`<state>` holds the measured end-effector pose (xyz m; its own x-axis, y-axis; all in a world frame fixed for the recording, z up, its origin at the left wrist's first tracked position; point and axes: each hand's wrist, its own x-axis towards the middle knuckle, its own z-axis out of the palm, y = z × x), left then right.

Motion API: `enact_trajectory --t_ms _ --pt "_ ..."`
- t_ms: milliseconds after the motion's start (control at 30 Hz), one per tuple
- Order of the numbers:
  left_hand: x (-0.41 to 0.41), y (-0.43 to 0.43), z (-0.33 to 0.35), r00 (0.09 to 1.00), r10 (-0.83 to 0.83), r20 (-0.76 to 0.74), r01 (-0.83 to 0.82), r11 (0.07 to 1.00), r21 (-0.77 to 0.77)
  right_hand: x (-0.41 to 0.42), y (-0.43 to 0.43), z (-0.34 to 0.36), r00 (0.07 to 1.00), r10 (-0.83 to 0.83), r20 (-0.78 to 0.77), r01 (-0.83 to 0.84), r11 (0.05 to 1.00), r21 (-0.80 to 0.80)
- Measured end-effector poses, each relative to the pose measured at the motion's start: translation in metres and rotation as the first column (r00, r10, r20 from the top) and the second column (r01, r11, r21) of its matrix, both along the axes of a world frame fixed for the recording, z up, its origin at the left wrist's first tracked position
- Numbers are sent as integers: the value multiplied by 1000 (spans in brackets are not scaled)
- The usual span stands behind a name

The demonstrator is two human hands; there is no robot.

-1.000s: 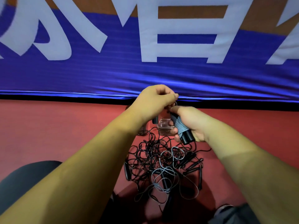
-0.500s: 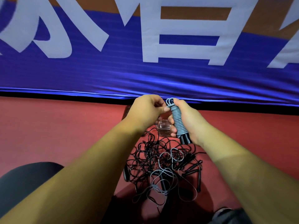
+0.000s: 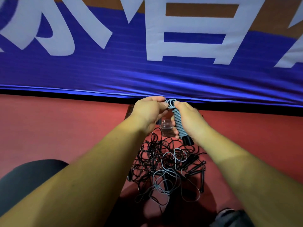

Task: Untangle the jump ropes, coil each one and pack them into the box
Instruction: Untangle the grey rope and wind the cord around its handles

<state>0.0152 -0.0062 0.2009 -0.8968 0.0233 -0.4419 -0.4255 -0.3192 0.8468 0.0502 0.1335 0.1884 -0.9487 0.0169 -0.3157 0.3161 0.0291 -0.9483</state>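
Both forearms reach forward and meet above the red floor (image 3: 65, 128): the right hand (image 3: 188, 120) wraps its fingers round a black jump-rope handle wound tightly with grey cord (image 3: 178, 123), held nearly upright, while the left hand (image 3: 147, 113), fingers curled, pinches the grey cord's looped end at the top of the bundle. Below the hands lie the small clear plastic box (image 3: 166, 126) and, nearer the person, the tangled heap of black and grey jump ropes (image 3: 164, 166). A second ago the bundle slanted lower in the right hand and the left hand covered its top; now it stands straighter with the loop showing.
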Motion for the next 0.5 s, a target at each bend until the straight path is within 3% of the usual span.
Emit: enact_trajectory --t_ms 267,500 --pt "1 3 -1 980 -146 139 113 969 217 1 4 1 1000 -20 -23 21 999 50" --pt "4 4 4 979 -201 23 195 970 147 -1 6 3 1000 -14 -14 14 1000 0"
